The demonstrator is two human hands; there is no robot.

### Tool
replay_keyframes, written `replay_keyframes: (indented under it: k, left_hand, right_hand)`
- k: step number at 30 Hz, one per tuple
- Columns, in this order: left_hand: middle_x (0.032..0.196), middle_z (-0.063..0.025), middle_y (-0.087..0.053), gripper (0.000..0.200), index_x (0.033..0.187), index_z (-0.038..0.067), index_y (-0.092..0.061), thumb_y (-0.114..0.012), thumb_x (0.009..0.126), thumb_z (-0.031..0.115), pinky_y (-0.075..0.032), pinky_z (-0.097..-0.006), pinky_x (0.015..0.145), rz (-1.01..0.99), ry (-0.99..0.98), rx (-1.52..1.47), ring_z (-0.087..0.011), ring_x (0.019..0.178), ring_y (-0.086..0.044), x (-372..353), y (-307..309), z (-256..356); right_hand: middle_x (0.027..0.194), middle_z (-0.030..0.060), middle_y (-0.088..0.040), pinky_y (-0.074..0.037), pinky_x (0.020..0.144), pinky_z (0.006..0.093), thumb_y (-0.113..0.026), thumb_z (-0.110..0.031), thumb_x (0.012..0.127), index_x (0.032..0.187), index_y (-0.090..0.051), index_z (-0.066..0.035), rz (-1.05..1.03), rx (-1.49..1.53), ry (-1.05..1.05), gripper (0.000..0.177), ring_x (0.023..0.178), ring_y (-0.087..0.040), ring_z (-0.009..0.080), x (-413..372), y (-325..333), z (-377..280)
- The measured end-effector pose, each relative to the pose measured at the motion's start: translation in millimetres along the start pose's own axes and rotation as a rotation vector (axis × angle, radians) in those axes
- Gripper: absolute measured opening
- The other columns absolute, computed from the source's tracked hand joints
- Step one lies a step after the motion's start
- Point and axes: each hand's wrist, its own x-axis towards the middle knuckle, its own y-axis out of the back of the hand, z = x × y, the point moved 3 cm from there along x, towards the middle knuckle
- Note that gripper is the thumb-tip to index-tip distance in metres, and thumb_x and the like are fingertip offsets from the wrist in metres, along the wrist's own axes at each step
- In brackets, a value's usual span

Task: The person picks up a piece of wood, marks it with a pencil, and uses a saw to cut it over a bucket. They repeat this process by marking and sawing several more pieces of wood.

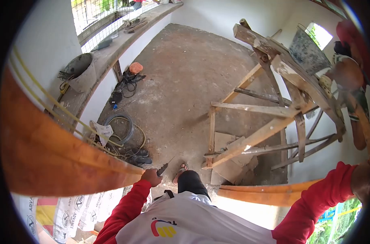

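- The left hand (151,177), at the end of a red sleeve, is closed around the handle of a small dark pointed tool (163,168); the tip slants up and away from the body, and the fist sits against the lower end of a curved orange varnished wooden frame (50,162), probably for steadiness
- The right hand (361,182) stretches to the far right edge of view, above a second orange frame piece (266,193); too little of it shows, so I cannot tell whether it is wide or gripping
- A foot in a sandal (180,172) stands on the bare brown concrete floor (185,81), just beside the tool's tip
- A rough mortar-spattered timber trestle (270,118) stands at the floor's right side, cross-braced, apparently as a work platform; another person (347,69) is near its top
- A grey mortar-caked bucket (81,71) sits on the concrete ledge (111,51) along the left wall, likely kept in reach; a grey cable coil (120,126) lies below at the floor's left edge
- White woven sacks (71,209) at the lower left read "ADVANCE"; the white shirt's red and yellow logo (162,228) has lettering too small to read
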Motion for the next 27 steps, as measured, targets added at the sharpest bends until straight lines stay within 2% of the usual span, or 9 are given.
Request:
replay_keyframes:
  k: [3,8,10,12,17,20,23,27]
  left_hand:
    - [0.096,-0.0245,-0.068,0.044,0.094,0.001,-0.069,-0.070,0.075,0.040,-0.052,-0.0455,0.084,-0.007,0.049,0.020,-0.0392,0.094,-0.066,43.4,28.3,24.4]
    - [0.098,-0.0257,-0.068,0.044,0.092,-0.001,-0.070,-0.070,0.076,0.039,-0.051,-0.0457,0.086,0.008,0.163,0.006,-0.0396,0.097,-0.065,100.4,71.7,37.1]
    - [0.099,-0.0265,-0.067,0.044,0.093,-0.002,-0.070,-0.070,0.076,0.039,-0.051,-0.0459,0.088,0.021,0.237,0.012,-0.0401,0.098,-0.065,115.3,93.4,42.5]
    - [0.100,-0.0270,-0.067,0.045,0.095,-0.002,-0.070,-0.070,0.076,0.039,-0.051,-0.0458,0.088,0.065,0.257,-0.018,-0.0406,0.099,-0.065,131.2,105.6,39.5]
    - [0.100,-0.0275,-0.067,0.045,0.098,-0.001,-0.070,-0.070,0.076,0.038,-0.052,-0.0451,0.086,0.143,0.328,-0.032,-0.0405,0.098,-0.065,153.2,149.7,49.8]
    - [0.100,-0.0275,-0.067,0.046,0.097,-0.002,-0.071,-0.071,0.075,0.038,-0.052,-0.0450,0.084,0.109,0.362,-0.035,-0.0406,0.096,-0.066,176.4,174.5,58.2]
    - [0.087,-0.0260,-0.068,0.042,0.085,0.001,-0.073,-0.070,0.073,0.041,-0.053,-0.0454,0.081,0.231,0.262,0.005,-0.0400,0.089,-0.067,217.4,176.0,40.5]
    - [0.088,-0.0269,-0.068,0.042,0.089,0.000,-0.073,-0.070,0.072,0.038,-0.053,-0.0458,0.080,0.159,0.303,-0.004,-0.0406,0.089,-0.067,266.9,206.7,54.7]
  right_hand:
    - [0.095,0.0085,-0.064,-0.051,0.081,0.0468,-0.051,-0.040,0.097,0.103,-0.062,-0.006,0.030,-0.197,0.083,0.036,0.086,-0.063,0.0276,-18.8,-9.5,-40.3]
    - [0.090,0.0060,-0.065,-0.051,0.077,0.0450,-0.049,-0.043,0.099,0.095,-0.067,-0.006,0.090,-0.195,0.219,0.041,0.081,-0.064,0.0260,-39.7,-52.2,-117.5]
    - [0.086,0.0050,-0.065,-0.050,0.077,0.0446,-0.049,-0.044,0.099,0.093,-0.066,-0.007,-0.142,-0.493,0.040,0.042,0.081,-0.063,0.0250,-47.7,-74.9,-141.3]
    - [0.089,0.0059,-0.065,-0.050,0.077,0.0437,-0.050,-0.045,0.098,0.096,-0.066,-0.007,-0.125,-0.578,0.129,0.041,0.083,-0.063,0.0250,-42.9,-67.4,-171.9]
    - [0.090,0.0081,-0.065,-0.050,0.078,0.0441,-0.053,-0.043,0.095,0.096,-0.066,-0.005,-0.129,-0.497,0.123,0.040,0.084,-0.063,0.0264,-41.1,-62.1,-221.0]
    - [0.091,0.0095,-0.065,-0.050,0.079,0.0444,-0.054,-0.042,0.093,0.096,-0.066,-0.005,-0.117,-0.437,0.116,0.039,0.085,-0.063,0.0272,-39.8,-54.7,-247.1]
    - [0.092,0.0108,-0.065,-0.050,0.079,0.0446,-0.055,-0.040,0.092,0.095,-0.066,-0.004,-0.111,-0.382,0.120,0.038,0.087,-0.063,0.0280,-37.7,-54.4,-271.8]
    - [0.093,0.0126,-0.066,-0.050,0.080,0.0450,-0.057,-0.039,0.089,0.095,-0.066,-0.003,-0.077,-0.342,0.142,0.038,0.088,-0.064,0.0291,-29.5,-47.0,-298.4]
